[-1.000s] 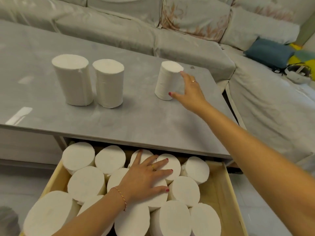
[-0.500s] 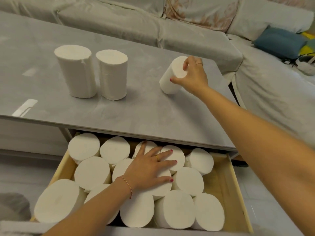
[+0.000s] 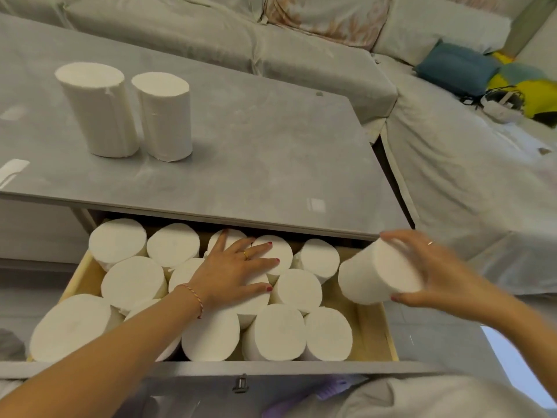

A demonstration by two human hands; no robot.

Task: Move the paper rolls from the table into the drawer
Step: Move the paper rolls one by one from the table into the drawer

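Note:
My right hand (image 3: 446,273) grips a white paper roll (image 3: 372,274), tilted on its side above the right end of the open wooden drawer (image 3: 373,333). Several white rolls (image 3: 134,282) stand packed upright in that drawer. My left hand (image 3: 232,273) lies flat, fingers spread, on the tops of the middle rolls. Two more rolls stand upright side by side on the grey table (image 3: 256,152): a wider one (image 3: 96,110) at the left and a narrower one (image 3: 164,116) beside it.
A pale sofa (image 3: 301,52) wraps around the table's far and right sides, with a blue cushion (image 3: 455,69) and yellow items (image 3: 533,96) at the far right. The drawer's grey front panel with a metal latch (image 3: 240,384) is nearest me.
My right hand has lifted the third roll off the table and carried it toward me, down over the drawer's right end. My left hand has stayed on the rolls.

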